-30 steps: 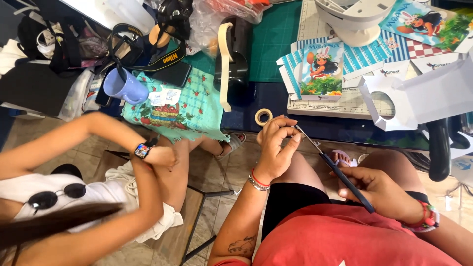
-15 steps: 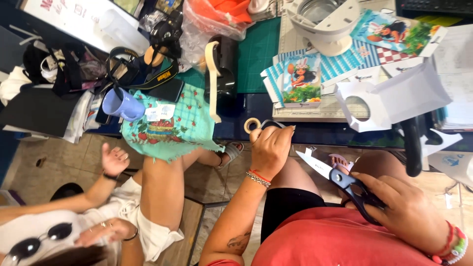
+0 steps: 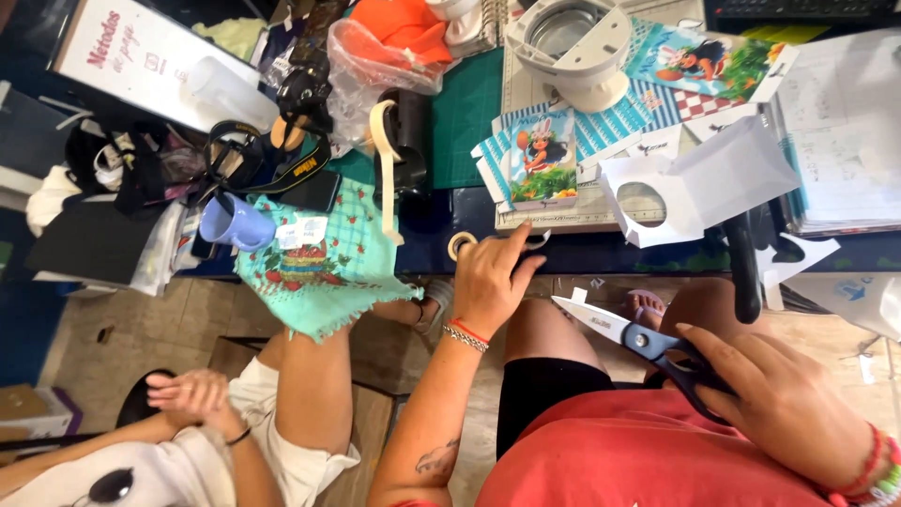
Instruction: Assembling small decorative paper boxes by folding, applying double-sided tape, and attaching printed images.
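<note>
My left hand (image 3: 490, 284) reaches up to the front edge of the dark blue table (image 3: 601, 252), fingers spread, its thumb beside a small roll of tape (image 3: 460, 246). I see nothing held in it. My right hand (image 3: 784, 402) is low at the right over my lap and grips blue-handled scissors (image 3: 627, 336), blades partly apart and pointing left toward my left wrist. A printed card box with a cartoon figure (image 3: 542, 158) stands on the table just above my left hand.
A white folded box with a round window (image 3: 699, 188) lies at right. A teal cloth (image 3: 324, 268) hangs over the table edge beside a purple cup (image 3: 235, 223). Another person sits at lower left, hands (image 3: 188, 394) together, knee (image 3: 314, 376) near my left arm.
My left hand has moved from in front of my chest up to the table edge by the tape roll. The scissors dropped to the right. The other person's arm pulled back.
</note>
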